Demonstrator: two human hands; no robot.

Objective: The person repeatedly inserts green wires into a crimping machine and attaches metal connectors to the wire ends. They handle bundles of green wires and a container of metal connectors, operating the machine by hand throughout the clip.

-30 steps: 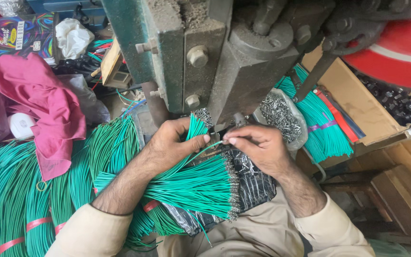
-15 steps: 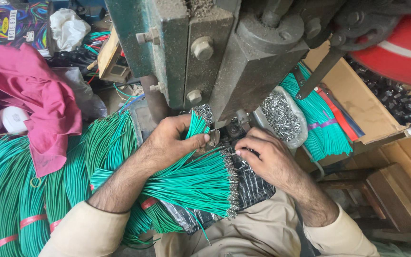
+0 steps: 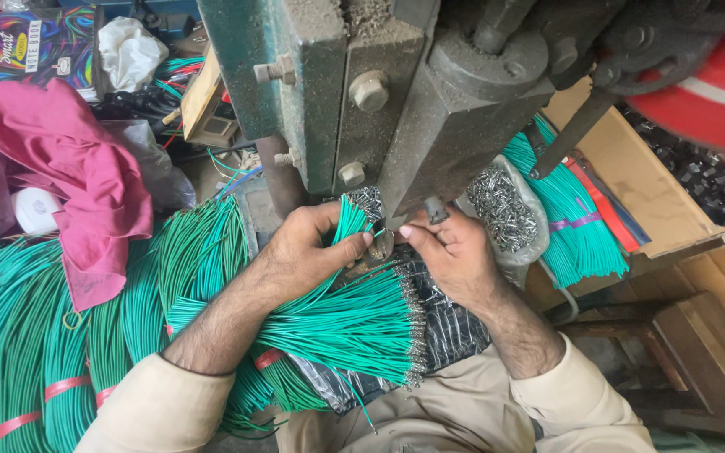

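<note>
Gripping green wires (image 3: 347,220), left hand (image 3: 308,252) (curled); right hand (image 3: 455,256) pinching

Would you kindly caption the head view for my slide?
Left hand grips a green wire bundle while right hand works beneath a press.

Head camera looks steeply down, close above the press (image 3: 430,126).

A short bundle of green wires (image 3: 351,220) stands nearly upright, bare metal tips fanned at twelve o'clock, just under the press, while a larger sheaf of green wires (image 3: 354,323) lies flat at six o'clock, its metal-capped ends lined up toward three o'clock.
</note>
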